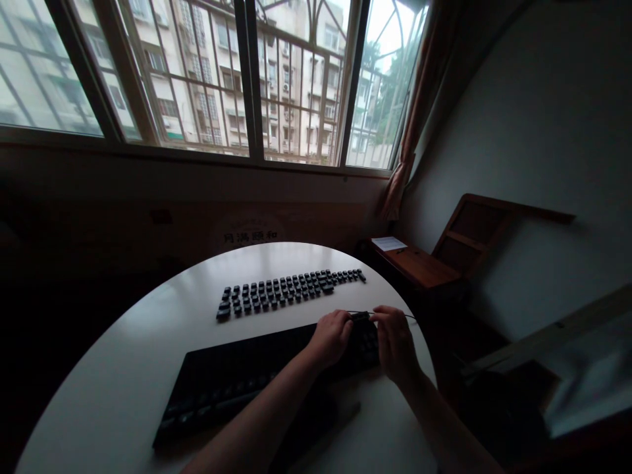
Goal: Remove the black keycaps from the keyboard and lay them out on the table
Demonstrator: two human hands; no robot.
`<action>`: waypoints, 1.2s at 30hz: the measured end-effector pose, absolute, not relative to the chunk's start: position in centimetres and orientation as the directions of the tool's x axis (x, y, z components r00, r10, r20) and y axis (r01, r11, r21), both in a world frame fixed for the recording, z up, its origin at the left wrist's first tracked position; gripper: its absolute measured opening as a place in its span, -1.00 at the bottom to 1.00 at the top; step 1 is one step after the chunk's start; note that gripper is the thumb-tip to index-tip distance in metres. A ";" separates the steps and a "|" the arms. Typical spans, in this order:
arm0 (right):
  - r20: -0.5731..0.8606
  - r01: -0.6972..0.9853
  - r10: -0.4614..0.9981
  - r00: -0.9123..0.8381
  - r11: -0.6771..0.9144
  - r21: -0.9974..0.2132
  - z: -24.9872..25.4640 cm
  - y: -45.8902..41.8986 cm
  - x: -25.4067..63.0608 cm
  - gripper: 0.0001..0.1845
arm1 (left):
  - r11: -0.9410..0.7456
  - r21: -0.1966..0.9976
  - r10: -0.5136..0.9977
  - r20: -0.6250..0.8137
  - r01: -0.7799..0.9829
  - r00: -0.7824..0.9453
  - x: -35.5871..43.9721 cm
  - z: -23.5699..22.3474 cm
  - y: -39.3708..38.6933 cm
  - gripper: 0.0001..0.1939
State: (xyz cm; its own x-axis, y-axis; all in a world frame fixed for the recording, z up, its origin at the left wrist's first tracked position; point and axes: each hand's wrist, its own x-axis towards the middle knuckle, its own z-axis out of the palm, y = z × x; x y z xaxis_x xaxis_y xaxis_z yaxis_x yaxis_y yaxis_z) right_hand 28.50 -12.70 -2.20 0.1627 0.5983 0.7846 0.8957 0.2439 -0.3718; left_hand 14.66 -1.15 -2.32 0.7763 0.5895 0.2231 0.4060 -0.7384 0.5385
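Note:
A black keyboard (237, 368) lies at a slant on the round white table. Its upper and middle part looks bare, while keys show along its near edge and at the right end. Both my hands are over its right end. My left hand (332, 337) has its fingers curled in by the far edge. My right hand (396, 345) is closed too, fingertips close together beside a small dark part between the hands. What either hand grips is too dark to make out. Beyond the keyboard, loose black keycaps (276, 293) stand in several rows.
A thin cable (409, 316) runs off the right side of the white table (108, 368). A brown wooden chair or desk (419, 266) with a paper sheet (390, 243) stands at the right. Barred windows (296, 99) line the far wall. Something dark lies under my left forearm.

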 end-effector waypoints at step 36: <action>0.128 0.877 0.991 0.029 0.036 -0.479 -2.8 5.8 38.5 -0.80 | -0.764 0.463 0.600 0.256 0.449 0.758 14.8 -3.5 -1.9 -0.73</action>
